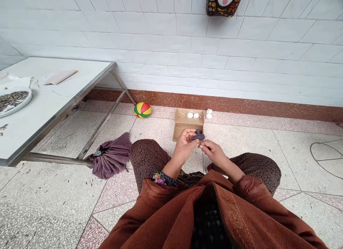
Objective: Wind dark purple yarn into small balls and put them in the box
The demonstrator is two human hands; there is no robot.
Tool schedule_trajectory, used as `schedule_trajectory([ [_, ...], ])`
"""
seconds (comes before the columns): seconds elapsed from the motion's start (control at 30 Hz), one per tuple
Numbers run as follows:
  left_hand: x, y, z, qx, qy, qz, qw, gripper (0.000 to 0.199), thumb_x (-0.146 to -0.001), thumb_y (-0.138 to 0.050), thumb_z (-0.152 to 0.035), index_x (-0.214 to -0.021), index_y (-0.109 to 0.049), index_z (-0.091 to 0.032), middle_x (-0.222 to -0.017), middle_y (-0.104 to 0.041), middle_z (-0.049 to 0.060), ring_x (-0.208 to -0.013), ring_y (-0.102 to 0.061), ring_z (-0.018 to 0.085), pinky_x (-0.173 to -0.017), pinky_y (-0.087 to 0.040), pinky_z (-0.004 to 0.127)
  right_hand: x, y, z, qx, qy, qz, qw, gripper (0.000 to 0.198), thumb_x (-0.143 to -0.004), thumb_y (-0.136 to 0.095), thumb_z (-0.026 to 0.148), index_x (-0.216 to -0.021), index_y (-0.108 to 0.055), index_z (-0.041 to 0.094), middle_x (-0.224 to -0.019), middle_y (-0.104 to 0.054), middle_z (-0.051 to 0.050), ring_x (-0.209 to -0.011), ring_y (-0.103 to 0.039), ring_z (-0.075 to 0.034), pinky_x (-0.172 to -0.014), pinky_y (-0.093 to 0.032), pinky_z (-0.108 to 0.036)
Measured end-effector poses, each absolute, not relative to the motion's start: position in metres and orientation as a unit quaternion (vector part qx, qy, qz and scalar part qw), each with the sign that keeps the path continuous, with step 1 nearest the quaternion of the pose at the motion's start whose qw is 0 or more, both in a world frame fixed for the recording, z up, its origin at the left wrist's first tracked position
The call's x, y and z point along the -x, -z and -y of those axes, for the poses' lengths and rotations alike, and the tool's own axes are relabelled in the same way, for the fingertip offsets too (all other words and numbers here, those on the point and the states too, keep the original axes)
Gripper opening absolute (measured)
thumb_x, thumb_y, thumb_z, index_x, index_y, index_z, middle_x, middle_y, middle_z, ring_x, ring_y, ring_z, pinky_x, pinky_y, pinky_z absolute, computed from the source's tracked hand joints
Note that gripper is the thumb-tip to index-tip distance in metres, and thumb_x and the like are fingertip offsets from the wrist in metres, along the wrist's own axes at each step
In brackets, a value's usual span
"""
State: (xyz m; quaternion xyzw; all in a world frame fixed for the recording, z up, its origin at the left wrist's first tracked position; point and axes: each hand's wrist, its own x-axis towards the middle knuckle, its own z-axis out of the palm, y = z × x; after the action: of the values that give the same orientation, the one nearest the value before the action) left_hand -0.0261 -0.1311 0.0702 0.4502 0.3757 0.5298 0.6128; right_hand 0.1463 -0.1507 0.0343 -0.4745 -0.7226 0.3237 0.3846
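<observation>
One white tiled wall [160, 38] across the background, with a reddish-brown band [241, 104] along its foot. Below, a speckled floor [249, 134] of pale and pinkish slabs. At left, a metal-framed, white-topped desk [72, 98], bearing a round dish [30, 98] of dark pieces [13, 98] and a folded pale item [61, 77]. In the foreground, a rust-brown jacket [166, 213] and dark patterned trousers [147, 157], worn low to the ground, legs spread wide. Beside the left trouser leg, near the desk, a gathered purple cloth [112, 156]. High on the wall, a patterned bag [224, 10] with a cartoon print, cut off by the top edge. Ahead of the legs, a cardboard box [189, 122], lid folded back toward the wall. Nearer the desk's far leg, a yellow, red and green ball [143, 110]. By the box's near edge, the left grip [184, 146], narrow, fingers and thumb closed on a hold; just beside it, the right grip [214, 152], fingertips close together, whether around a strand impossible to tell. Two white balls [190, 115] at the box's far side, two more white balls [209, 116] on the floor just beside it. In the left grip, a small dark-blue bundle [198, 137], apparently wound yarn, near the right fingertips.
</observation>
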Motion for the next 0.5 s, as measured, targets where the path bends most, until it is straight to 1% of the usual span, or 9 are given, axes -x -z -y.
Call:
schedule_trajectory([
  [0.07, 0.027, -0.068, 0.129, -0.451, -0.539, -0.397, 0.591, 0.036, -0.073, -0.072, -0.017, -0.106, -0.059, -0.021, -0.090, -0.064, 0.000, -0.083, -0.060, 0.012, -0.080, -0.045, 0.026, -0.147, -0.041, 0.161, 0.447, -0.315, 0.751, 0.371, 0.022, -0.099, -0.054, 0.036, -0.087, -0.067, 0.022, -0.081, -0.065, -0.004, -0.077, -0.063, -0.019, -0.074, -0.050, -0.031],
  [0.13, 0.028, -0.068, 0.128, -0.461, -0.534, -0.412, 0.577, 0.034, -0.074, -0.071, -0.016, -0.106, -0.060, -0.020, -0.090, -0.065, 0.000, -0.083, -0.061, 0.013, -0.079, -0.045, 0.026, -0.151, -0.056, 0.164, 0.435, -0.294, 0.764, 0.376, 0.020, -0.100, -0.055, 0.034, -0.088, -0.068, 0.023, -0.080, -0.064, -0.003, -0.075, -0.062, -0.018, -0.072, -0.049, -0.031],
  [0.2, 0.028, -0.070, 0.129, -0.477, -0.516, -0.414, 0.579, 0.035, -0.074, -0.072, -0.015, -0.106, -0.061, -0.020, -0.090, -0.065, 0.001, -0.082, -0.061, 0.013, -0.077, -0.044, 0.026, -0.156, -0.074, 0.159, 0.439, -0.262, 0.760, 0.400, 0.018, -0.099, -0.057, 0.034, -0.090, -0.068, 0.023, -0.079, -0.064, -0.003, -0.075, -0.061, -0.019, -0.071, -0.049, -0.031],
  [0.3, 0.027, -0.074, 0.133, -0.494, -0.487, -0.387, 0.607, 0.036, -0.076, -0.073, -0.017, -0.111, -0.063, -0.020, -0.088, -0.064, 0.000, -0.079, -0.059, 0.012, -0.075, -0.043, 0.025, -0.162, -0.091, 0.140, 0.459, -0.231, 0.735, 0.442, 0.017, -0.098, -0.059, 0.034, -0.089, -0.069, 0.023, -0.082, -0.065, -0.004, -0.079, -0.061, -0.019, -0.075, -0.049, -0.032],
  [0.4, 0.024, -0.075, 0.137, -0.488, -0.474, -0.342, 0.648, 0.038, -0.078, -0.075, -0.023, -0.114, -0.066, -0.020, -0.090, -0.064, 0.000, -0.083, -0.060, 0.012, -0.080, -0.044, 0.026, -0.162, -0.082, 0.126, 0.483, -0.240, 0.707, 0.458, 0.020, -0.097, -0.058, 0.036, -0.086, -0.069, 0.022, -0.080, -0.065, -0.004, -0.077, -0.061, -0.019, -0.074, -0.049, -0.032],
  [0.5, 0.023, -0.072, 0.138, -0.460, -0.481, -0.318, 0.676, 0.038, -0.077, -0.076, -0.025, -0.114, -0.067, -0.021, -0.096, -0.067, 0.003, -0.093, -0.062, 0.015, -0.089, -0.045, 0.029, -0.154, -0.058, 0.131, 0.485, -0.273, 0.705, 0.439, 0.025, -0.097, -0.055, 0.039, -0.086, -0.068, 0.021, -0.079, -0.065, -0.004, -0.075, -0.062, -0.019, -0.072, -0.050, -0.032],
])
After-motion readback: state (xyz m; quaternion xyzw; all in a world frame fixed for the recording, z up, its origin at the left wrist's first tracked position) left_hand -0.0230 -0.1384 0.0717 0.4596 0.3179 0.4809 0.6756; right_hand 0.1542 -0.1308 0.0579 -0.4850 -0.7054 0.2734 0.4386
